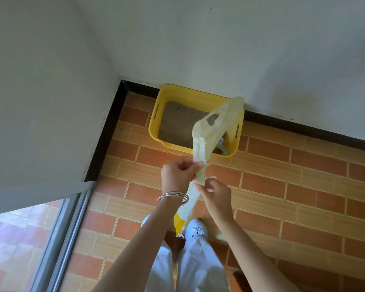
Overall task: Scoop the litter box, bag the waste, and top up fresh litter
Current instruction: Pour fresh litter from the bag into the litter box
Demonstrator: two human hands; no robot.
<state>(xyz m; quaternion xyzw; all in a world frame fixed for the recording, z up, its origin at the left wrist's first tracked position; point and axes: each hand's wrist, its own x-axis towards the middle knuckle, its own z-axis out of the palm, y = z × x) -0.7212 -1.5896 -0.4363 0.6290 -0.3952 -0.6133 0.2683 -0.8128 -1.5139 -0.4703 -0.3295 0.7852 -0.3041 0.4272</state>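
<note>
Plastic bag: pale, translucent, twisted at mid-length; held up before the person, handle loop uppermost, in front of the box.
Left hand: bag's twisted neck is pinched.
Right hand: bag is pinched just below.
Litter box: yellow, set on the floor against the wall; grey-brown litter inside.
Scoop: grey, partly hidden by the bag.
Bangles: silver, left wrist.
Shoe: white; toe marking too blurred to read.

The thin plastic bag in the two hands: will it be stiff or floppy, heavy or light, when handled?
Probably floppy: the plastic bag bunches where the left hand and right hand pinch it. Likely very light: its upper part stands up in the air. Thin, see-through, so it may tear.
</note>
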